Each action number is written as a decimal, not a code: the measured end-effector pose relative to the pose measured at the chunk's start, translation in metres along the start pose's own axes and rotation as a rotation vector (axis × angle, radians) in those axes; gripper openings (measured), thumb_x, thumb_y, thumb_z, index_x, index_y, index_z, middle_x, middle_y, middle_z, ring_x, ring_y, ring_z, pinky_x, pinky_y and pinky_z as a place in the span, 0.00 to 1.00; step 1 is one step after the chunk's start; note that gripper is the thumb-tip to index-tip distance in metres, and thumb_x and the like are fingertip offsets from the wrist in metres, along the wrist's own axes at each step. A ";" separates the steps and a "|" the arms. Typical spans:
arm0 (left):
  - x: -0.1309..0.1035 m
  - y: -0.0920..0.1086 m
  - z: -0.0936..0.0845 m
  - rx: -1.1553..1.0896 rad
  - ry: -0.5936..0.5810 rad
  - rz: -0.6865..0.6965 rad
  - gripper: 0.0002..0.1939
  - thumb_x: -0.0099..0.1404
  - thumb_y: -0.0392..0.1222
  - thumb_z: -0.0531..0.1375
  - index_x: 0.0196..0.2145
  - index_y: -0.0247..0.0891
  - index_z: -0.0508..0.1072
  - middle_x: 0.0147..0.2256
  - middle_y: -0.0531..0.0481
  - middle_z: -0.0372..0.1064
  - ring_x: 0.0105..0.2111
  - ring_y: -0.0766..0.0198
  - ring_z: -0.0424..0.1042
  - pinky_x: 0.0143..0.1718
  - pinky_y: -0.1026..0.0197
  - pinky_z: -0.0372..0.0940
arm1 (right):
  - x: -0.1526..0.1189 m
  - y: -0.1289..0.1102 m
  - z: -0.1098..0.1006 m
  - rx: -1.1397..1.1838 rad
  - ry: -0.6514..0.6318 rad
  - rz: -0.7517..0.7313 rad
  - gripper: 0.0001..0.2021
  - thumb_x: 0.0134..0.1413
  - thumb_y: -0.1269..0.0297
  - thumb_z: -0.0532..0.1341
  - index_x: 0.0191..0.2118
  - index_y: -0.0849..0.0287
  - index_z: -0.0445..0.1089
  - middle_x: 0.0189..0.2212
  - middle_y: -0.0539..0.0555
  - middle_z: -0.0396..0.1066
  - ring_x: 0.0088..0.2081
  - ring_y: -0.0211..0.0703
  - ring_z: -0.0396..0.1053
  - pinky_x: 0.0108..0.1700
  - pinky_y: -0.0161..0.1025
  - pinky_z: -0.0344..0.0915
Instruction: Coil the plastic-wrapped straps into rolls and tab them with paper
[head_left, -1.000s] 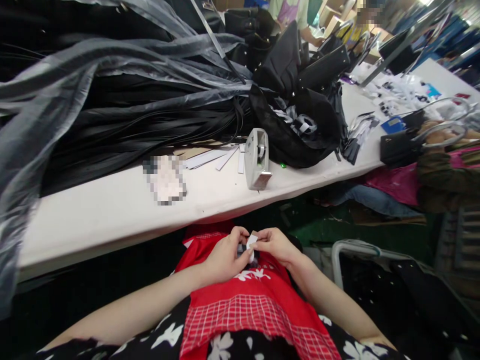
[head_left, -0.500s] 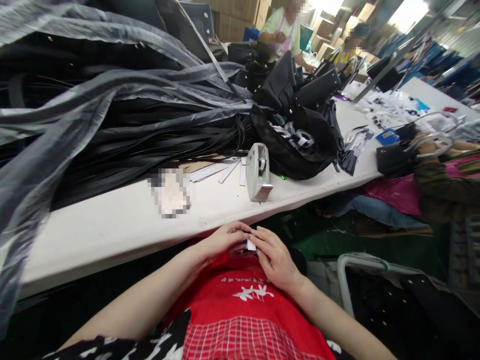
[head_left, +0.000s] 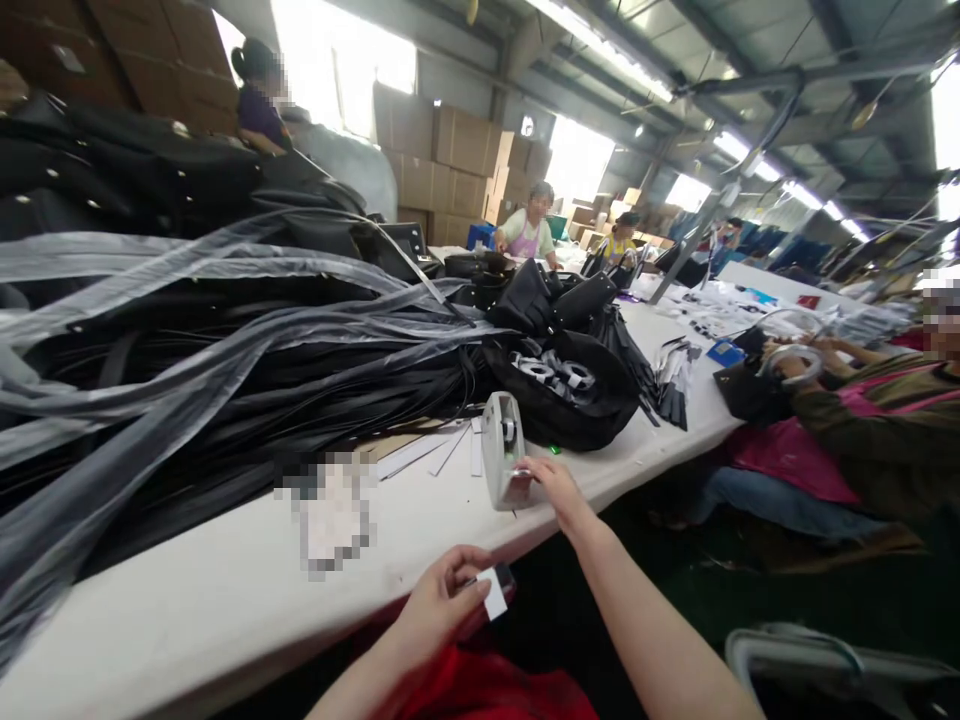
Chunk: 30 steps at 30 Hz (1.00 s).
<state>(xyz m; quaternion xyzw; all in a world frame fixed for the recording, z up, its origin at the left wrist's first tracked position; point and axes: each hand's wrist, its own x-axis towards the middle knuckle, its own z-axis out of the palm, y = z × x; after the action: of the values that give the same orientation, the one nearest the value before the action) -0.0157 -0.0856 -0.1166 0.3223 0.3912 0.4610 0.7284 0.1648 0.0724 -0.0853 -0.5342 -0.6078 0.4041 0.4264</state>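
Note:
Near the table's front edge, my left hand [head_left: 452, 592] is closed around a dark rolled strap [head_left: 504, 580], with a white paper piece [head_left: 493, 595] against it. My right hand [head_left: 553, 487] reaches to the front end of a grey tape dispenser [head_left: 495, 460] on the white table [head_left: 420, 540]. Its fingertips are together at the dispenser's cutting end; whatever lies between them is too small to make out. Behind the dispenser, a black bag [head_left: 562, 415] lies open with coiled straps [head_left: 551, 370] inside.
Long black strips [head_left: 300, 380] and clear plastic cover the left side. White strips [head_left: 427, 450] lie left of the dispenser. A co-worker [head_left: 862, 390] sits at right, handling a black bag. Other people stand behind the table. A metal-framed cart [head_left: 795, 640] is at lower right.
The view has tilted up. My right hand has left the rolled strap and moved forward to the dispenser. My left hand still holds the roll.

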 end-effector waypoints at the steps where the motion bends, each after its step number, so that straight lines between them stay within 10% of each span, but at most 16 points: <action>1: 0.000 -0.001 -0.001 0.008 0.012 0.008 0.28 0.50 0.56 0.70 0.41 0.35 0.68 0.24 0.55 0.67 0.17 0.75 0.59 0.19 0.69 0.50 | 0.003 0.000 0.006 0.024 0.002 0.009 0.20 0.45 0.46 0.63 0.25 0.61 0.78 0.27 0.59 0.76 0.33 0.50 0.73 0.39 0.46 0.68; 8: -0.003 0.002 -0.004 -0.014 0.058 0.006 0.27 0.49 0.55 0.71 0.40 0.35 0.70 0.25 0.52 0.69 0.23 0.68 0.69 0.24 0.67 0.57 | -0.025 -0.002 0.009 0.038 0.127 -0.056 0.15 0.42 0.50 0.67 0.24 0.59 0.75 0.37 0.58 0.75 0.41 0.48 0.71 0.45 0.41 0.65; 13: -0.004 0.017 0.005 -0.041 0.110 -0.003 0.28 0.48 0.55 0.71 0.41 0.36 0.69 0.28 0.53 0.70 0.22 0.71 0.66 0.22 0.68 0.56 | -0.059 0.011 0.003 0.065 0.003 0.193 0.20 0.44 0.46 0.65 0.23 0.60 0.70 0.18 0.52 0.71 0.22 0.42 0.68 0.29 0.39 0.66; 22: 0.007 0.017 0.021 0.161 0.214 0.123 0.22 0.53 0.52 0.67 0.39 0.35 0.70 0.28 0.51 0.70 0.26 0.66 0.68 0.28 0.65 0.62 | -0.117 -0.045 -0.003 0.233 -0.261 0.174 0.15 0.51 0.51 0.64 0.26 0.59 0.70 0.17 0.49 0.70 0.21 0.36 0.66 0.28 0.35 0.65; 30: 0.006 0.018 0.026 0.196 0.252 0.139 0.19 0.56 0.50 0.65 0.39 0.34 0.70 0.30 0.50 0.70 0.27 0.67 0.68 0.28 0.65 0.63 | -0.131 -0.018 0.013 0.217 -0.275 0.378 0.20 0.44 0.47 0.67 0.21 0.60 0.68 0.11 0.47 0.65 0.14 0.33 0.60 0.19 0.31 0.57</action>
<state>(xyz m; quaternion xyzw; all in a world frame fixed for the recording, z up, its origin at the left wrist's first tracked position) 0.0007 -0.0761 -0.0912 0.3577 0.4993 0.5067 0.6049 0.1553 -0.0599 -0.0836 -0.5293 -0.5025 0.6085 0.3115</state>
